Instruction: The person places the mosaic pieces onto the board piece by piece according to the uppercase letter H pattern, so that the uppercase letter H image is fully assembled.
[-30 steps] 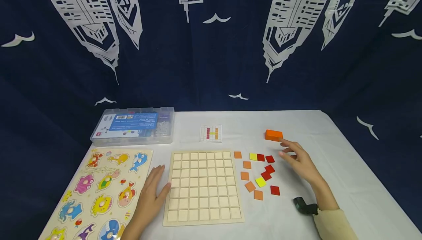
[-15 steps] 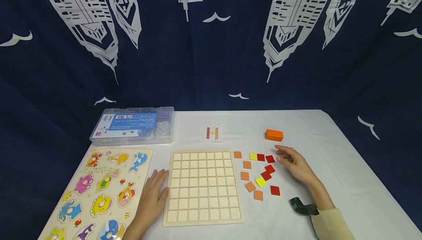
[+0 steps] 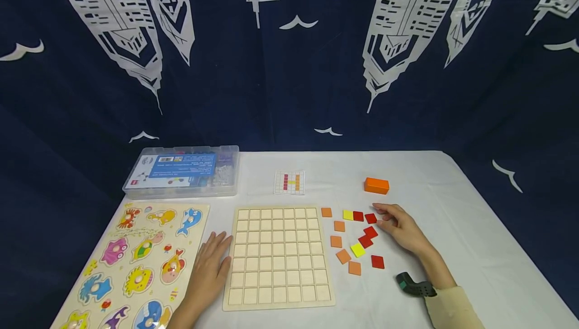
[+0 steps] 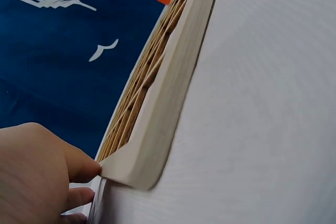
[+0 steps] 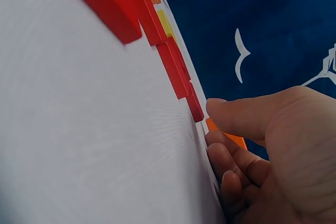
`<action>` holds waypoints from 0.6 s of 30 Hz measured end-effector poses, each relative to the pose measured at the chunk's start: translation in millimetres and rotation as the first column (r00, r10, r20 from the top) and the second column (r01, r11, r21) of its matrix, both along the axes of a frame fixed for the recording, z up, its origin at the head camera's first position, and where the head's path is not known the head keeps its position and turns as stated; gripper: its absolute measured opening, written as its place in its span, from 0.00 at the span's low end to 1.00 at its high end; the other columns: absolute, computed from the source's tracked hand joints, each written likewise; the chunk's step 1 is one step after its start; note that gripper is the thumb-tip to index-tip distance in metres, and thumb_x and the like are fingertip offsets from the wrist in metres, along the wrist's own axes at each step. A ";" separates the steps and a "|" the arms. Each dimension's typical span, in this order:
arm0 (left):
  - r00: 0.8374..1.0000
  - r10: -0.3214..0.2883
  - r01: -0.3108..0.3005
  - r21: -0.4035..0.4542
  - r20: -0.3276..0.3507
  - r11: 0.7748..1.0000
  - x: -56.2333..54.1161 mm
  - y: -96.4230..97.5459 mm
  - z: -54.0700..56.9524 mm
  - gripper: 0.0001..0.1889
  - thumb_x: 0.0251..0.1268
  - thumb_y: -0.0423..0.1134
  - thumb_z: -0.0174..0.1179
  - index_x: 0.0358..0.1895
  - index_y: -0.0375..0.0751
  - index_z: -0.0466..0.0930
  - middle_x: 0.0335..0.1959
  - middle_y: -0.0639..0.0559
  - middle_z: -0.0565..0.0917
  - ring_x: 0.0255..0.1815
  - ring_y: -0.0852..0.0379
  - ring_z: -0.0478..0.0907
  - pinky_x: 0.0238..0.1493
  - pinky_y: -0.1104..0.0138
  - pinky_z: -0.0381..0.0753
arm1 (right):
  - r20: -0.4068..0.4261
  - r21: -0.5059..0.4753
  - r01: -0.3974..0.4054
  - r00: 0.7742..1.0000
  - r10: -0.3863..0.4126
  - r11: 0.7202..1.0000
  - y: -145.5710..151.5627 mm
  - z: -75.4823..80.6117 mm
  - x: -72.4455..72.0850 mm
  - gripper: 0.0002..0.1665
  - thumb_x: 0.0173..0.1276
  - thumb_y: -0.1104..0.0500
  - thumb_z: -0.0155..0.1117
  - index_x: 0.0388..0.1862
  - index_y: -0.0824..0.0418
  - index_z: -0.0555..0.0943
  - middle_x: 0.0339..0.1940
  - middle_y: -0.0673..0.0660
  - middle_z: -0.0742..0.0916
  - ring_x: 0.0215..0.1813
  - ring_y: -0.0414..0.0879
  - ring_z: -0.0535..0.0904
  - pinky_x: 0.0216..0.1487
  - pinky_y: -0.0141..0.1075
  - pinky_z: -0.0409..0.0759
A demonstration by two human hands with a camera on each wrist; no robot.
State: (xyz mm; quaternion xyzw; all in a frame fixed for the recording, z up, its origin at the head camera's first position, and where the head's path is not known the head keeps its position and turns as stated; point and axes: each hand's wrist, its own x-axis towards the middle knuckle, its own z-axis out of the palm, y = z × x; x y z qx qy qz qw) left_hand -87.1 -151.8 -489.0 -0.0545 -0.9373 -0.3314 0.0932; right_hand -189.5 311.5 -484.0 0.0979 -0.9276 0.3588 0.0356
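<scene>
A wooden grid board (image 3: pixel 279 257) of pale squares lies in the middle of the table. My left hand (image 3: pixel 205 273) rests along its left side, fingers extended; in the left wrist view the thumb (image 4: pixel 81 167) touches the board's corner (image 4: pixel 126 169). To the right are several orange tiles (image 3: pixel 336 241), red tiles (image 3: pixel 377 261) and two yellow tiles (image 3: pixel 358 250), flat and loose. Beside the upper red tile (image 3: pixel 371 218) hovers or rests my right hand (image 3: pixel 404 231), fingers loosely bent, nothing held. The right wrist view shows a gap between thumb (image 5: pixel 236 116) and fingers.
An orange block (image 3: pixel 376 186) stands beyond my right hand. Behind the board lies a small pattern card (image 3: pixel 289 183). A clear plastic case (image 3: pixel 181 173) sits at the back left, with an animal puzzle board (image 3: pixel 131 263) in front of it. A dark curtain hangs behind.
My right hand has drawn back from the orange block toward the red tiles, moving nearer and slightly left. My left hand has shifted a little nearer along the board's side.
</scene>
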 end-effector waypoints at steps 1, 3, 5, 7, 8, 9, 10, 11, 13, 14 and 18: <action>1.000 -0.001 0.001 -0.004 -0.002 1.000 -0.1 -0.1 -0.2 0.23 0.65 0.30 0.58 0.64 0.33 0.73 0.70 0.35 0.70 0.76 0.34 0.56 0.74 0.39 0.50 | 0.004 0.006 -0.001 1.000 0.001 1.000 0.0 0.1 -0.1 0.25 0.68 0.63 0.62 0.64 0.61 0.76 0.49 0.60 0.81 0.42 0.39 0.69 0.38 0.24 0.68; 1.000 -0.001 0.001 -0.009 -0.004 1.000 -0.2 -0.1 -0.4 0.23 0.65 0.30 0.58 0.64 0.33 0.73 0.70 0.36 0.70 0.76 0.35 0.56 0.74 0.40 0.50 | 0.013 0.017 0.004 1.000 -0.004 1.000 -0.5 1.0 -0.2 0.25 0.68 0.64 0.63 0.64 0.61 0.76 0.50 0.59 0.80 0.43 0.40 0.69 0.39 0.24 0.69; 1.000 -0.002 0.002 -0.011 -0.004 1.000 -0.3 0.0 -0.3 0.23 0.65 0.29 0.58 0.64 0.34 0.74 0.70 0.36 0.70 0.76 0.35 0.55 0.74 0.40 0.50 | 0.023 0.028 0.007 1.000 -0.008 1.000 -0.7 1.6 -0.7 0.26 0.67 0.64 0.63 0.64 0.60 0.76 0.51 0.58 0.80 0.44 0.41 0.69 0.40 0.24 0.69; 1.000 -0.001 0.000 -0.014 -0.004 1.000 -0.3 0.2 -0.2 0.23 0.65 0.29 0.58 0.64 0.34 0.74 0.70 0.36 0.70 0.76 0.35 0.55 0.74 0.40 0.50 | 0.029 0.039 0.008 1.000 -0.009 0.999 -1.0 2.1 -1.0 0.26 0.67 0.64 0.63 0.65 0.60 0.76 0.51 0.58 0.80 0.45 0.43 0.69 0.40 0.24 0.70; 1.000 0.000 0.000 -0.015 -0.003 1.000 -0.3 0.3 -0.3 0.23 0.65 0.29 0.58 0.64 0.34 0.74 0.70 0.36 0.70 0.76 0.35 0.55 0.74 0.40 0.50 | 0.028 0.041 0.007 1.000 -0.009 0.999 -1.2 2.3 -1.1 0.26 0.67 0.64 0.63 0.65 0.60 0.76 0.51 0.58 0.80 0.45 0.44 0.69 0.40 0.24 0.70; 1.000 0.000 -0.001 -0.016 -0.004 1.000 -0.4 0.4 -0.3 0.23 0.65 0.29 0.58 0.64 0.34 0.74 0.70 0.36 0.70 0.76 0.35 0.55 0.74 0.40 0.50 | 0.027 0.044 0.005 1.000 -0.006 0.999 -1.3 2.1 -1.2 0.26 0.67 0.64 0.63 0.64 0.60 0.76 0.51 0.58 0.80 0.45 0.44 0.69 0.40 0.24 0.70; 1.000 0.001 -0.001 -0.018 -0.004 1.000 -0.4 0.4 -0.3 0.23 0.65 0.29 0.58 0.64 0.33 0.74 0.70 0.36 0.70 0.76 0.35 0.56 0.74 0.40 0.50 | 0.025 0.045 0.003 1.000 -0.004 0.999 -1.3 1.7 -1.4 0.26 0.67 0.65 0.63 0.64 0.60 0.76 0.50 0.58 0.80 0.45 0.44 0.69 0.40 0.24 0.70; 1.000 0.002 -0.002 -0.021 -0.006 1.000 -0.5 0.4 -0.6 0.23 0.65 0.30 0.58 0.64 0.33 0.74 0.70 0.36 0.70 0.76 0.35 0.56 0.74 0.40 0.50 | 0.023 0.047 0.000 1.000 -0.001 0.999 -1.4 1.3 -1.4 0.26 0.66 0.65 0.63 0.64 0.60 0.76 0.50 0.58 0.80 0.44 0.44 0.68 0.40 0.24 0.70; 1.000 0.003 -0.003 -0.026 -0.010 1.000 -0.5 0.3 -1.1 0.22 0.65 0.30 0.58 0.63 0.33 0.74 0.69 0.36 0.70 0.76 0.34 0.56 0.74 0.40 0.51 | 0.018 0.054 -0.004 1.000 0.003 0.999 -1.7 0.6 -1.6 0.26 0.66 0.65 0.64 0.64 0.60 0.77 0.49 0.58 0.80 0.45 0.44 0.68 0.39 0.25 0.70; 1.000 0.003 -0.003 -0.029 -0.012 1.000 -0.4 0.2 -1.3 0.22 0.65 0.30 0.58 0.63 0.33 0.74 0.69 0.36 0.70 0.76 0.34 0.56 0.74 0.40 0.51 | 0.016 0.057 -0.005 1.000 0.004 0.998 -1.9 0.2 -1.6 0.26 0.66 0.65 0.64 0.63 0.60 0.77 0.49 0.58 0.80 0.45 0.44 0.68 0.40 0.25 0.70; 1.000 0.004 -0.005 -0.037 -0.017 0.999 0.0 -0.5 -2.2 0.22 0.65 0.30 0.58 0.63 0.33 0.75 0.69 0.36 0.70 0.75 0.34 0.57 0.73 0.40 0.51 | 0.009 0.073 -0.008 1.000 0.007 0.997 -3.0 -0.6 -1.5 0.23 0.65 0.66 0.63 0.61 0.61 0.79 0.48 0.58 0.80 0.47 0.46 0.69 0.42 0.26 0.71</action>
